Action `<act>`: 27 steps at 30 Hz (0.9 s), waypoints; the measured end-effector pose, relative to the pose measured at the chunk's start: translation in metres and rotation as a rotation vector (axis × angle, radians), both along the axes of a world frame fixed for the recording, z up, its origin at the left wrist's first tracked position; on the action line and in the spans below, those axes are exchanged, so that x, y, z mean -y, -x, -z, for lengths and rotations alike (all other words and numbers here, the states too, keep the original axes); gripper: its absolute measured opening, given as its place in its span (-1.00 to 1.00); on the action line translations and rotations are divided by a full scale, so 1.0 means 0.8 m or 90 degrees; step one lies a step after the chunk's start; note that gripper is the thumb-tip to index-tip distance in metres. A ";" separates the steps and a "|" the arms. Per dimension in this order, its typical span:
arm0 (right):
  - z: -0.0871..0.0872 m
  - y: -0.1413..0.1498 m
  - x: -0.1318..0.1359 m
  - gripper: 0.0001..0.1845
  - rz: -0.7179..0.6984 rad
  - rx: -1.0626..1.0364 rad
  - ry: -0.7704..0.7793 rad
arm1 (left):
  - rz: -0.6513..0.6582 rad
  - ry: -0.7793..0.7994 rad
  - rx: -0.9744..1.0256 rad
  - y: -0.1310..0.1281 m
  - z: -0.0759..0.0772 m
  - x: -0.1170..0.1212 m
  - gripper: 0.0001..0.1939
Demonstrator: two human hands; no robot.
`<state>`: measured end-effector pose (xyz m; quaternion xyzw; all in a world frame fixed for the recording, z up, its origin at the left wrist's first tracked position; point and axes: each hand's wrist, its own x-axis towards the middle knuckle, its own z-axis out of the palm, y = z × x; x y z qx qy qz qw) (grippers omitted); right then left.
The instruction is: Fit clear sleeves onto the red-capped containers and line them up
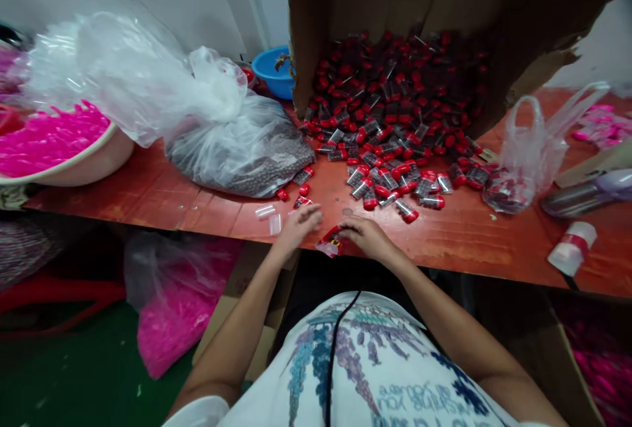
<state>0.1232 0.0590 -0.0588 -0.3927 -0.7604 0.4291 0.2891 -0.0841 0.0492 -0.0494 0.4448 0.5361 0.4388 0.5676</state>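
Note:
My right hand [368, 236], fingers closed, pinches a small red printed packet [330, 243] at the table's front edge. To its left is my left hand [297, 229], slightly blurred, its fingers apart and nothing visible in them. Just beyond that hand lies another red printed piece [302, 202]. Clear plastic sleeves [275, 224] rest on the table beside my left wrist. A little farther off are a loose red cap [305, 189] and a small clear case with dark contents [303, 175]. Several similar red-capped cases [388, 180] spread across the tabletop beyond my right hand.
A large open cardboard box [303, 32] tips its heap of red-capped cases onto the red table [222, 213]. Left of it stand a clear bag of dark beads [241, 150] and a bowl [99, 157] of pink pieces. A plastic bag [526, 144] and white roll [573, 248] sit right.

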 end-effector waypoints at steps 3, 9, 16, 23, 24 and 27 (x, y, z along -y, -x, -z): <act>-0.011 -0.004 -0.006 -0.75 -0.023 -0.008 0.026 | 0.186 0.158 0.166 -0.029 0.000 0.027 -0.53; -0.025 -0.024 -0.010 -0.78 -0.089 -0.035 0.006 | 0.193 0.356 0.389 -0.063 0.002 0.042 -0.73; 0.001 -0.059 -0.011 -0.82 0.140 -0.088 -0.068 | 0.000 0.311 0.425 -0.116 0.009 0.041 -0.81; 0.012 -0.102 0.008 -0.75 0.457 -0.080 0.035 | -0.173 0.255 0.419 -0.130 0.015 0.027 -0.79; 0.012 -0.096 0.015 -0.75 0.409 -0.097 0.077 | -0.185 0.234 0.418 -0.133 0.017 0.026 -0.78; 0.015 -0.068 0.033 -0.66 0.303 -0.147 0.136 | -0.182 0.184 0.412 -0.139 0.022 0.023 -0.77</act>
